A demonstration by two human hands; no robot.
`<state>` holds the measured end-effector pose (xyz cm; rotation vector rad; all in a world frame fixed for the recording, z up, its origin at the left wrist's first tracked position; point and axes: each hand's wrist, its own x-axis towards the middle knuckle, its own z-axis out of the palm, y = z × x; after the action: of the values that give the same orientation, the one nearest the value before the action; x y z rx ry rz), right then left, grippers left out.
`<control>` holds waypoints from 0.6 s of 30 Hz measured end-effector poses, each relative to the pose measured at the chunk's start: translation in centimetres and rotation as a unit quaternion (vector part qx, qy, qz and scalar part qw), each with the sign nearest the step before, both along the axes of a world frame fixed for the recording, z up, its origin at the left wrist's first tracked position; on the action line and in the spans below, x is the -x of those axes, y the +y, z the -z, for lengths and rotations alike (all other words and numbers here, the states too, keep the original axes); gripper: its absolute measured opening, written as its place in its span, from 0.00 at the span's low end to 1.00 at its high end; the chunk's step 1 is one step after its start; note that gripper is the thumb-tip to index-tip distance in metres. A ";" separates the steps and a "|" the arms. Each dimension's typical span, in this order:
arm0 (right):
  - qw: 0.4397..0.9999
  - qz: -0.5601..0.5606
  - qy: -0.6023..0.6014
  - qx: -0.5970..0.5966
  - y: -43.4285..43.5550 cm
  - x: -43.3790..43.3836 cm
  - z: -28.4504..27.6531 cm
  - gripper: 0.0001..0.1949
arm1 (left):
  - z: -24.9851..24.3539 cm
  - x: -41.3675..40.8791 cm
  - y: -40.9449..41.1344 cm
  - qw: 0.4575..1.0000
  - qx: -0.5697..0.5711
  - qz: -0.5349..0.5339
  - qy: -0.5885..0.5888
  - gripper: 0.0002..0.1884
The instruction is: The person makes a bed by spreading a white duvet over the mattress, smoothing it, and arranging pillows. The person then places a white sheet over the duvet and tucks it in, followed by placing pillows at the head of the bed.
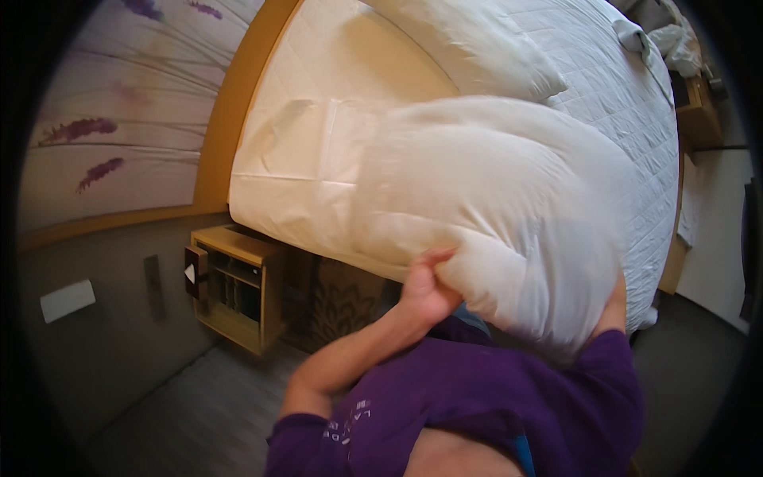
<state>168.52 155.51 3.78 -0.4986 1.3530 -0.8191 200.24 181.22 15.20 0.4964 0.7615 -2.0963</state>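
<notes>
A plump white pillow (pixel 495 173) spans the near side of the bed, its right part blurred. My left hand (pixel 430 285) grips the pillow's near left corner, with the fingers closed on the cloth. My right forearm reaches up along the pillow's right side, and the hand itself is hidden behind the pillow. A flat white cloth (pixel 337 173) with sharp fold creases stretches from the pillow towards the headboard; whether it is part of the pillow's case I cannot tell. A second white pillow (pixel 477 47) lies farther across the bed.
A quilted white mattress cover (pixel 632 143) lies on the bed. The wooden headboard (pixel 232 113) rises at the left, beside a wall panel (pixel 131 119) with purple flowers. Below it stands an open wooden nightstand (pixel 238 286). Crumpled white cloth (pixel 676 47) lies at the far right.
</notes>
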 end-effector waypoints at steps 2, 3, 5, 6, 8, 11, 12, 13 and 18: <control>1.000 -0.019 -0.005 0.002 3.7 4.3 -3.7 0.21 | 2.6 3.6 -1.7 0.996 -0.014 0.092 -0.006 0.16; 1.000 -0.019 -0.011 0.004 5.5 6.4 -5.3 0.22 | 4.6 5.2 -1.8 0.991 -0.028 0.131 -0.008 0.16; 0.999 -0.014 -0.029 0.013 8.5 9.7 -7.9 0.23 | 7.0 8.2 -1.4 0.965 0.000 0.256 -0.049 0.15; 0.999 -0.008 -0.046 0.021 9.2 10.9 -8.8 0.23 | 8.0 9.0 -1.1 0.937 0.017 0.341 -0.077 0.15; 0.996 0.018 -0.075 0.048 10.8 12.8 -9.4 0.24 | 9.3 9.2 -0.7 0.866 0.165 0.465 -0.080 0.17; 0.949 0.153 0.239 0.136 13.4 14.8 -5.5 0.26 | 10.2 8.1 -3.2 0.702 0.432 0.546 -0.149 0.19; 0.828 0.105 0.536 0.124 15.6 14.3 -3.0 0.26 | 11.5 7.4 -3.9 0.607 0.550 0.494 -0.292 0.18; 0.743 0.092 0.646 0.148 17.7 12.4 -0.9 0.25 | 13.2 6.3 -4.9 0.483 0.642 0.414 -0.428 0.18; 0.732 -0.209 0.538 0.362 26.7 -10.4 4.5 0.33 | 17.8 -3.6 -15.0 0.177 0.668 0.322 -0.647 0.21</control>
<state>178.94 182.18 -0.68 -2.0751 1.7811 -0.6376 203.85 166.27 -2.59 1.1454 -2.4261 -1.0336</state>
